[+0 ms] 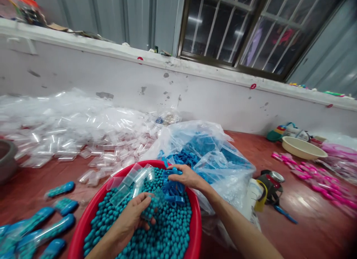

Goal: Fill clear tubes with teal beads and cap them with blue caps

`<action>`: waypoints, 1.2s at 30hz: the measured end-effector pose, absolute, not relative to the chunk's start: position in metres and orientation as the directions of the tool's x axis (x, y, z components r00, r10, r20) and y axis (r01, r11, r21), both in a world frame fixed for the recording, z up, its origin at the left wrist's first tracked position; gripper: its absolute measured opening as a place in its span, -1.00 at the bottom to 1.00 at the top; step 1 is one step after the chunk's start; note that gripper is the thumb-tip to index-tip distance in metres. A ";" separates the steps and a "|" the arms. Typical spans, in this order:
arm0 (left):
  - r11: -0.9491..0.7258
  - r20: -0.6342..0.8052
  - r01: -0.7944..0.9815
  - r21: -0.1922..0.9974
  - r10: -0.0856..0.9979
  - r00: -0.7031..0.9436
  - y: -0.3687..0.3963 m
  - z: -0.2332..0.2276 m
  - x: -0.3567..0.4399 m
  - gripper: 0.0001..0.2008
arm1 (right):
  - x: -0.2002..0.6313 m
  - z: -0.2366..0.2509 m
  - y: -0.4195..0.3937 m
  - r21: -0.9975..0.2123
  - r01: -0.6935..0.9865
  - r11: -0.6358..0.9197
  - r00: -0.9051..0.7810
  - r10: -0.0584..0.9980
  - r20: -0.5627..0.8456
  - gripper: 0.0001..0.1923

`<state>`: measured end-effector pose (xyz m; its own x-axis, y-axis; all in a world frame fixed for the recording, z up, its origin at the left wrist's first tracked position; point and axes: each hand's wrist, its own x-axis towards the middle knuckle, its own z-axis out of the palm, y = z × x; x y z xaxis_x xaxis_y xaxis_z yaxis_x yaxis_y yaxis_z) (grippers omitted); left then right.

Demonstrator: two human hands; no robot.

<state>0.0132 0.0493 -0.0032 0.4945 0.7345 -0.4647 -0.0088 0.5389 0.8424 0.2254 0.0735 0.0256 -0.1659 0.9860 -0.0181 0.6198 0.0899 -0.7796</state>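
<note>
A red basin (196,218) full of teal beads (164,234) stands in front of me. Over the beads, my left hand (131,216) is closed around a clear plastic tube (153,206) with teal beads in it. My right hand (187,177) pinches a blue plastic cap (175,170) at the basin's far right side, just above a small heap of blue caps (173,192) lying on the beads. Several empty clear tubes (129,180) rest at the far left of the basin, beyond my left hand.
Filled blue-capped tubes (41,223) lie at left, with a large pile of clear tubes (64,128) behind. An open plastic bag (223,158) of blue caps sits beyond the basin. At right are a dark strapped device (272,184), pink pieces (318,181) and a cream bowl (304,149).
</note>
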 end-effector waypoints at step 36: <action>0.150 -0.147 0.037 0.988 0.835 0.530 0.033 0.004 -0.002 -0.72 | 0.172 0.016 -0.005 0.182 0.959 0.220 -0.222 0.975 -0.008 -0.74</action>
<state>-0.0025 0.0328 0.0037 0.5302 0.8350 -0.1470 0.0373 0.1502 0.9879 0.1723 -0.0055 0.0157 -0.2219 0.9750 -0.0077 0.9585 0.2196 0.1815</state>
